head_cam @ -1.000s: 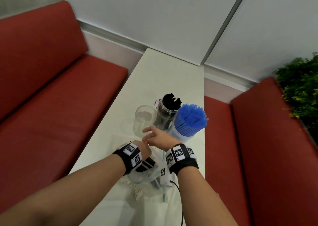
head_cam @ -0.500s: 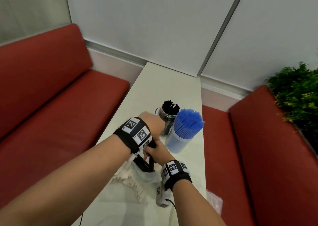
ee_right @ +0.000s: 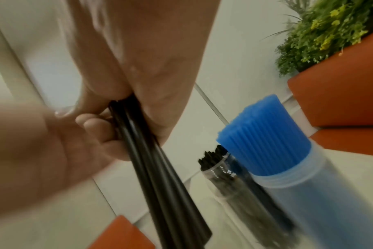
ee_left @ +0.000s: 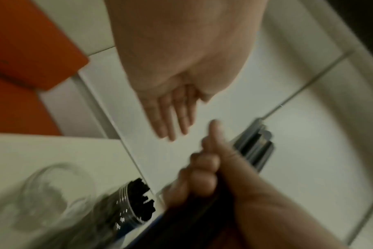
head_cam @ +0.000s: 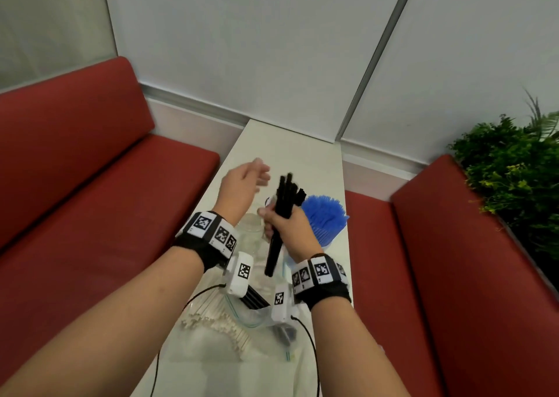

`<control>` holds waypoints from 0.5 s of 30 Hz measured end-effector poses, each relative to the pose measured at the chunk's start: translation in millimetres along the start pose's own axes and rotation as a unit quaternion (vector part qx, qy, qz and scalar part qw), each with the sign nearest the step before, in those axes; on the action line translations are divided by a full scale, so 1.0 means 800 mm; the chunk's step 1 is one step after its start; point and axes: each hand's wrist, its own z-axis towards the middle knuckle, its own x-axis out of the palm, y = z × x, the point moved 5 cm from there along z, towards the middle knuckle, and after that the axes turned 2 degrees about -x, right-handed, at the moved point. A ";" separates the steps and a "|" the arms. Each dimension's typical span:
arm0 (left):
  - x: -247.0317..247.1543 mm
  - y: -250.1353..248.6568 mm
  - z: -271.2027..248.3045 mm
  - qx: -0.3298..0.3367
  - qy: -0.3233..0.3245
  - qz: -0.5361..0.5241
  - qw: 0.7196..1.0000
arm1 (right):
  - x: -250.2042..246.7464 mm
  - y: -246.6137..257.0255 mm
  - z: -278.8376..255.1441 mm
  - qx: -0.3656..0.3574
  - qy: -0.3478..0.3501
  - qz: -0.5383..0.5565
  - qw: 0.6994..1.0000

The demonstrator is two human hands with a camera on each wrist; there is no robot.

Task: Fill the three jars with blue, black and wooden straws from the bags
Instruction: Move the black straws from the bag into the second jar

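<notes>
My right hand (head_cam: 282,225) grips a bundle of black straws (head_cam: 279,212) and holds it upright, lifted above the table in front of the jars. The right wrist view shows its fingers (ee_right: 100,128) curled round the black straws (ee_right: 151,168). My left hand (head_cam: 252,176) hovers open to the left of the bundle, fingers (ee_left: 175,116) straight and holding nothing. The jar of blue straws (head_cam: 325,219) stands to the right. A jar of black straws (ee_right: 221,170) stands beside it. An empty clear jar (head_cam: 251,230) sits to the left, partly hidden by my wrists.
Clear zip bags lie on the white table (head_cam: 302,154) near me, one with wooden straws (head_cam: 217,321), one with a few black straws (head_cam: 257,298). Red benches (head_cam: 90,200) flank the table on both sides. A green plant (head_cam: 514,169) stands at the right.
Both hands were low at the bag. My right hand has since lifted a bundle of black straws up toward the jars, and my left hand has let go and risen open.
</notes>
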 end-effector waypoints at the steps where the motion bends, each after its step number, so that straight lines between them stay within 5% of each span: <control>1: -0.001 0.016 -0.002 -0.069 0.004 0.005 0.998 | -0.004 0.017 0.004 -0.017 -0.013 0.029 0.999; 4: 0.022 0.059 -0.033 -0.272 0.113 -0.005 0.956 | -0.006 0.059 0.012 -0.063 -0.038 0.113 0.991; 7: 0.048 0.077 -0.057 -0.383 0.151 -0.183 0.893 | -0.004 0.071 0.015 -0.076 -0.055 0.124 0.988; 15: 0.064 0.097 -0.061 -0.462 0.111 -0.345 0.809 | -0.002 0.049 0.011 -0.054 -0.053 0.098 0.992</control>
